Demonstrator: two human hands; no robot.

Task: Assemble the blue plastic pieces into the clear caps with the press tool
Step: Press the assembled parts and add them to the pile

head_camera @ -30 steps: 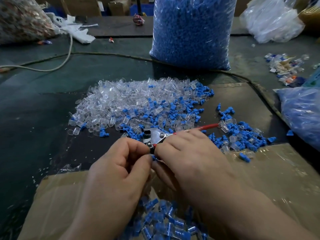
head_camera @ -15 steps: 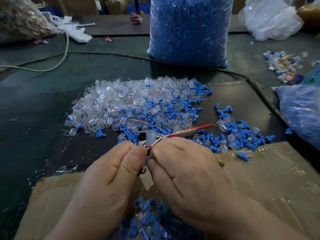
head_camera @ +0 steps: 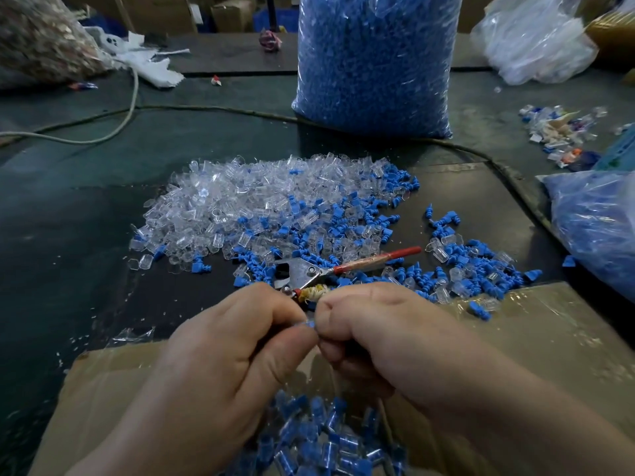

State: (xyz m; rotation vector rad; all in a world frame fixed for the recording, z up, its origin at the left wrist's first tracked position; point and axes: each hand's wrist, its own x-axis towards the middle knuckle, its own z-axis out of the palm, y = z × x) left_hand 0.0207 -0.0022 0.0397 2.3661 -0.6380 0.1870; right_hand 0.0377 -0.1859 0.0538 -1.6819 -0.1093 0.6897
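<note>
Two hands close together. Left hand (head_camera: 220,365) pinches blue piece (head_camera: 309,324) at its tips, touching right hand (head_camera: 388,338). Right hand grips tool (head_camera: 304,270) handle; tool head just past knuckles. Risk: piece goes in crooked, squeeze cracks it, or it pops into cap pile (head_camera: 240,201) ahead.

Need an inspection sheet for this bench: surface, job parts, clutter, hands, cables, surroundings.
Surface: dark table; taped cardboard sheet at the near edge.
Job's things: clear caps heaped with blue pieces mixed in; bag of blue pieces behind; assembled parts below the hands; press tool, red handle pointing right.
Clutter: scrap pile far right; white rag far left.
Hands: left hand pinches a part; right hand grips the press tool's wrapped handle.
Cables: pale cord and dark cable cross the table.
Surroundings: cardboard boxes.
</note>
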